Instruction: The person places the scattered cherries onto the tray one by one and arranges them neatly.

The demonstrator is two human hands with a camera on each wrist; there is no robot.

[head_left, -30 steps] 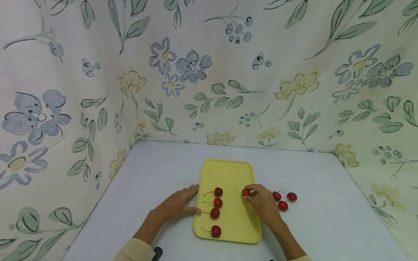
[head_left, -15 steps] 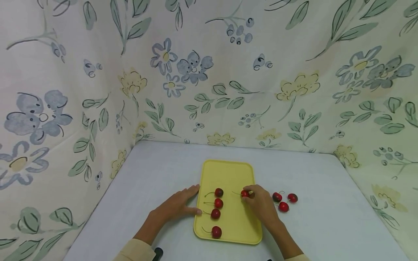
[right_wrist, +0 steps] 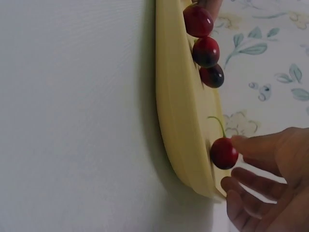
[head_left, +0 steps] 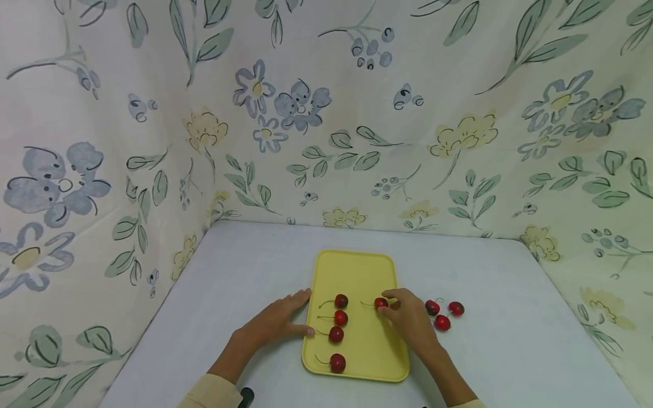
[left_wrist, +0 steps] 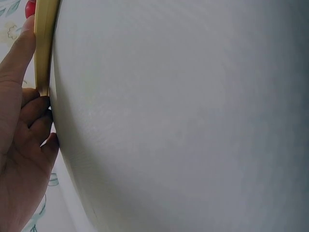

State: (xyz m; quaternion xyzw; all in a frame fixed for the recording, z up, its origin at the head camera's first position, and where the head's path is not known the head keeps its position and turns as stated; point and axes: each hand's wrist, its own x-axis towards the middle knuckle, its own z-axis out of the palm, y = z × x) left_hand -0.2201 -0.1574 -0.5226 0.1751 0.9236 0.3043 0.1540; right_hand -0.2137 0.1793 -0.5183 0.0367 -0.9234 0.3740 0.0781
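Cherry (head_left: 380,304) shifted slightly left, right hand (head_left: 409,317) pinching, tray (head_left: 356,273) beneath

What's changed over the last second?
The right hand shifted slightly left and a touch toward the person, taking along the round red cherry it pinches over the yellow rectangular tray. No visible grab or release. Unchanged: left hand at the tray's edge, four stemmed cherries on it, three loose cherries beside it.

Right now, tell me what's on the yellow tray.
On the tray, four cherries lie at left; the right hand pinches a fifth cherry at right. Tray surface under that hand is covered.
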